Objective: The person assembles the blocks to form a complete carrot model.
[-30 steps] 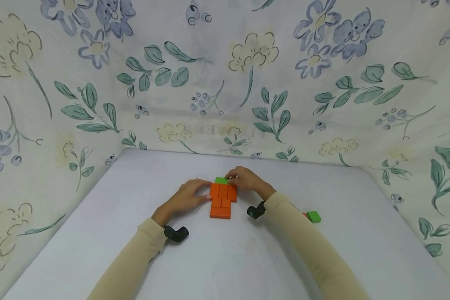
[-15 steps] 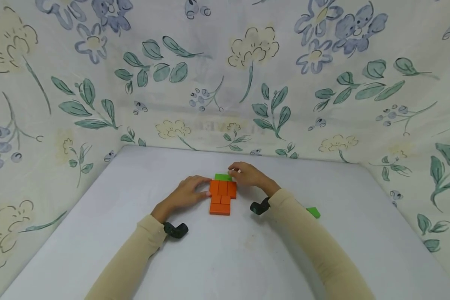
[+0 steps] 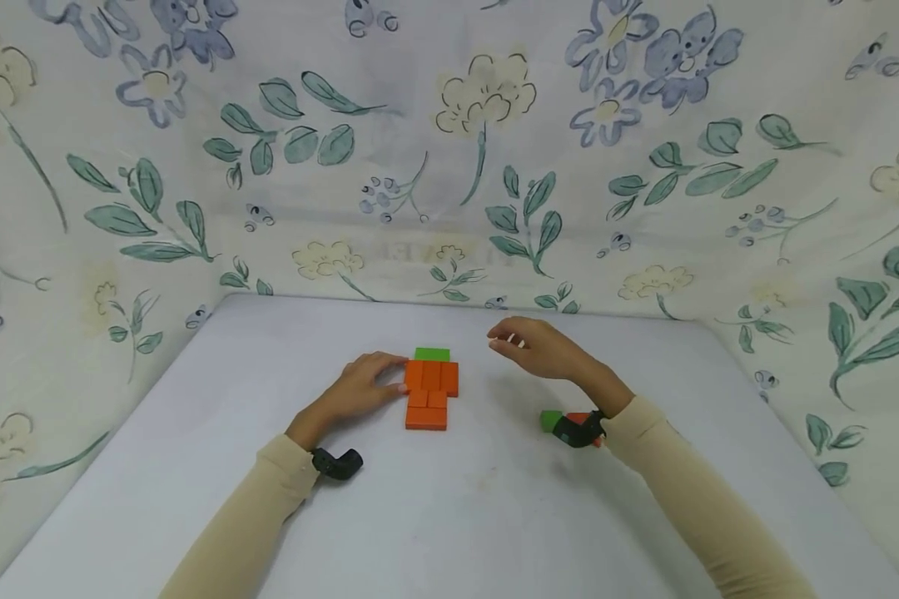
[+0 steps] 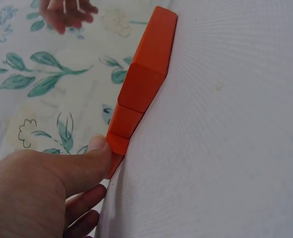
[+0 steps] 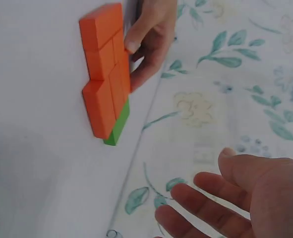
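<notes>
Several orange blocks (image 3: 432, 378) lie together flat on the white table, with a green block (image 3: 432, 354) against their far edge. At the group's left side my left hand (image 3: 352, 387) holds the outer orange block, index finger at its far corner and thumb at its near end. In the left wrist view the thumb (image 4: 91, 163) presses the orange side. My right hand (image 3: 543, 349) hovers to the right of the group, apart from it, fingers loosely bent and holding nothing. The right wrist view shows that hand's spread fingers (image 5: 201, 198).
Right of the group, a loose green block (image 3: 550, 421) and an orange piece (image 3: 578, 416) lie on the table (image 3: 494, 516), partly behind the black wrist camera (image 3: 580, 431). A flower-patterned cloth (image 3: 412, 166) rises behind and at the sides.
My right hand has let go of the green block at the far edge and moved away to the right. The left hand stays at the orange blocks. The head view has shifted slightly.
</notes>
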`<move>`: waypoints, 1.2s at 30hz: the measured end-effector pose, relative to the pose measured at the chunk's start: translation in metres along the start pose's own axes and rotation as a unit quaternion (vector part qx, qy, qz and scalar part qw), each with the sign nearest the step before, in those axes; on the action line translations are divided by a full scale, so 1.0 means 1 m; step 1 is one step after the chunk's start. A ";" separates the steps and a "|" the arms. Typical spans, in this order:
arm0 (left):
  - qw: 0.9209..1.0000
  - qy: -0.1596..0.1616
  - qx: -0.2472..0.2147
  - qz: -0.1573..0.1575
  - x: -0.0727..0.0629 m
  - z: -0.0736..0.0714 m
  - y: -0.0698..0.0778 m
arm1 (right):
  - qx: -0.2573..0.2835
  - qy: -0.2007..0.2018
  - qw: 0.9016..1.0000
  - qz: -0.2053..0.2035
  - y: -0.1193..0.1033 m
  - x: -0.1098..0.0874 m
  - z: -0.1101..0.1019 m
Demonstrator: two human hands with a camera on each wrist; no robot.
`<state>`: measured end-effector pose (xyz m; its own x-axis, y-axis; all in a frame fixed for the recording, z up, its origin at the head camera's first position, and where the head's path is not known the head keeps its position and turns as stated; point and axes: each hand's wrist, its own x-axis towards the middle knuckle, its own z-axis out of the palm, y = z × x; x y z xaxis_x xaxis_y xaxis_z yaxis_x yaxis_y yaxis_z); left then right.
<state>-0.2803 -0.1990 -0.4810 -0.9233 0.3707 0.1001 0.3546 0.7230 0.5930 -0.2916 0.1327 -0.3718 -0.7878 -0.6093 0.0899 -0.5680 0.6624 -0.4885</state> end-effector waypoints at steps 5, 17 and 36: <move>1.000 0.004 -0.002 0.012 0.000 0.001 -0.002 | -0.016 -0.001 1.000 0.016 -0.004 -0.039 -0.010; 1.000 0.002 -0.007 0.015 -0.001 0.002 -0.004 | -0.013 0.057 0.995 0.080 0.018 -0.101 0.005; 1.000 0.003 -0.015 0.008 -0.002 0.000 0.000 | -0.155 0.075 0.970 0.170 0.017 -0.112 0.055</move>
<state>-0.2788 -0.1997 -0.4809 -0.9187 0.3783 0.1134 0.3641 0.7000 0.6143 -0.2000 0.1877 -0.4376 -0.9548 -0.2775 0.1066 -0.2952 0.9274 -0.2298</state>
